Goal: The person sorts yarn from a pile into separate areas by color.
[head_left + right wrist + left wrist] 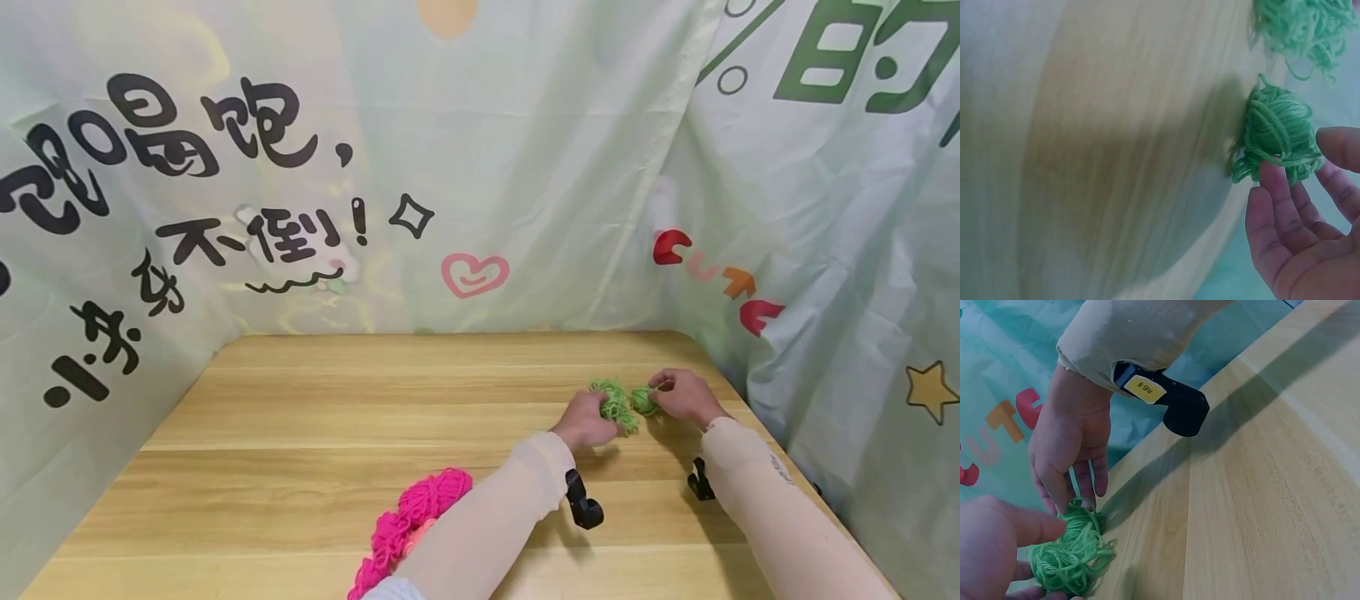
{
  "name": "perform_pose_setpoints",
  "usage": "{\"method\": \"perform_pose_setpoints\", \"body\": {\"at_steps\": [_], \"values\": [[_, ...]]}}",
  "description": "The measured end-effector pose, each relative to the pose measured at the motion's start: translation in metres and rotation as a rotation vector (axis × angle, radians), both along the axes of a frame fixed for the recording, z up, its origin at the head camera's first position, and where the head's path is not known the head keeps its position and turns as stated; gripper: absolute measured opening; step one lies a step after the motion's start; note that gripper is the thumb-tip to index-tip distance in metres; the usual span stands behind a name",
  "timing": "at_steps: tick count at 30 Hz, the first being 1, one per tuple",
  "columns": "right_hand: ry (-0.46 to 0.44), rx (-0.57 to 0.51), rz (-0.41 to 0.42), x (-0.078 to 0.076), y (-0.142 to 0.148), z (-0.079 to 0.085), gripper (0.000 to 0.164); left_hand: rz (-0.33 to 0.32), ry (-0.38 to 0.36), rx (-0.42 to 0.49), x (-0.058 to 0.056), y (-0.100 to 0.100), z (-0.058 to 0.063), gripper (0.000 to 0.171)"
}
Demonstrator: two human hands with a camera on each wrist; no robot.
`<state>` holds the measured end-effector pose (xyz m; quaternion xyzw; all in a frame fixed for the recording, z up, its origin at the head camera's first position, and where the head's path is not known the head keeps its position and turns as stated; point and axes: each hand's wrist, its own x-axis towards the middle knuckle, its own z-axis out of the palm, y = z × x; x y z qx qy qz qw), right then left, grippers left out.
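Both arms (495, 510) are stretched toward the worktop's (300, 425) far right corner. Near it, a loose green yarn tangle (618, 406) is gripped by the left hand (587, 420), and a green yarn ball (642, 402) is pinched by the right hand (686, 396).

Support: table (300, 417), pale wood-grain top, grain running 9 to 3 o'clock, far corners rounded. Clock read from head view, 12 at the far edge. At 2 o'clock: loose green tangle (617, 406), with small green ball (643, 401) just beside it, at the tangle's 3 o'clock (whether the tangle bears fully on the wood, cannot tell). At 7 o'clock: bright pink yarn (435, 496), bunched lengthwise; coral yarn (417, 536) against its 4 o'clock side, partly hidden.
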<state>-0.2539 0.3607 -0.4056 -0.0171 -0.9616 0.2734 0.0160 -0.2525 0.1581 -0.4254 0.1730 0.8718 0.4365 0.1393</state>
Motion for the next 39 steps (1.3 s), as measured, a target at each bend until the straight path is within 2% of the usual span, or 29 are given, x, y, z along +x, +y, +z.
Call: {"method": "perform_pose_setpoints", "body": {"at_steps": [7, 11, 17, 33, 39], "values": [[0.006, -0.012, -0.005, 0.001, -0.001, 0.0, 0.028, -0.049, -0.055, -0.019, 0.003, 0.0, 0.002, 0.069], [0.016, -0.007, 0.0, 0.001, 0.0, 0.0, 0.028, -0.08, -0.093, 0.002, 0.003, 0.001, 0.002, 0.073], [0.007, -0.01, 0.01, 0.0, -0.001, -0.001, 0.028, -0.092, -0.156, 0.043, 0.003, 0.0, 0.002, 0.078], [0.004, -0.011, 0.015, 0.002, 0.0, 0.003, 0.031, -0.104, -0.146, 0.022, -0.002, -0.012, 0.006, 0.078], [0.005, -0.039, 0.015, 0.005, -0.003, 0.011, 0.034, -0.091, -0.166, 0.086, -0.006, -0.024, 0.016, 0.074]]}}
